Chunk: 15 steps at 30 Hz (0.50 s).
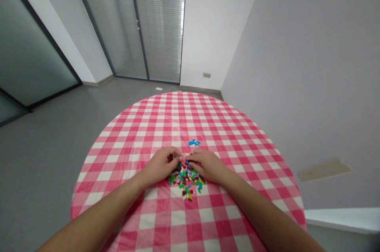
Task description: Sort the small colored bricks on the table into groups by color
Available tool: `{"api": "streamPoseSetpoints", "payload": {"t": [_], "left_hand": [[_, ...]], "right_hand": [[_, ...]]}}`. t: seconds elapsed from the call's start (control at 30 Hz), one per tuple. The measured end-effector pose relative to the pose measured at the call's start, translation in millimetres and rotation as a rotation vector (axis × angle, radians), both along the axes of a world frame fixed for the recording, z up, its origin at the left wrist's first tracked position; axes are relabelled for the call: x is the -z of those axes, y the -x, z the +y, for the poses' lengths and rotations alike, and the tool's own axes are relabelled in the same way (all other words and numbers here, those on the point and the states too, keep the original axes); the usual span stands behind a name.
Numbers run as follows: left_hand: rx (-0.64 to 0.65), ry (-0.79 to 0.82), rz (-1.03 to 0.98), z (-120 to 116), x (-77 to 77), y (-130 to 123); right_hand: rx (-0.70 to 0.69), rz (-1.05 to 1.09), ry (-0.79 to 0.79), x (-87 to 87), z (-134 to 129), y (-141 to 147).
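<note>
Left grip (161,164) and right grip (208,165), closure on anything unclear, multicoloured pieces (185,177) between and just beside both.

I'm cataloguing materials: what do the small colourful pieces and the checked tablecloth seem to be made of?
Small colourful pieces: probably plastic, judging by their solid, bright colours and blocky shapes; too small to tell gloss from matt.
Checked tablecloth: likely thin plastic sheeting with a slight sheen, since fine creases catch the light, though coated fabric is possible.
</note>
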<state>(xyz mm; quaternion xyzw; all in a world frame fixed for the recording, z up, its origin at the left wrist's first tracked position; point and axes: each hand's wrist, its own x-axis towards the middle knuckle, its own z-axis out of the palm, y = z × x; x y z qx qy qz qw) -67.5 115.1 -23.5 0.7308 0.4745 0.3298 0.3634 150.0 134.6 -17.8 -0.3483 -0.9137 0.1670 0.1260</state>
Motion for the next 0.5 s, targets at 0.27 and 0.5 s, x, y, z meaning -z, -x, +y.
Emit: {"api": "streamPoseSetpoints", "payload": {"t": [0.27,0.5], "left_hand": [[-0.007,0.008,0.026,-2.0,-1.5,-1.6],[-0.002,0.005,0.013,-1.5,1.3,-1.2]], "right_hand": [[-0.01,-0.096,0.005,-1.3,-1.3,0.5],[-0.022,-0.139,-0.012,-7.4,-2.9,0.5]]}}
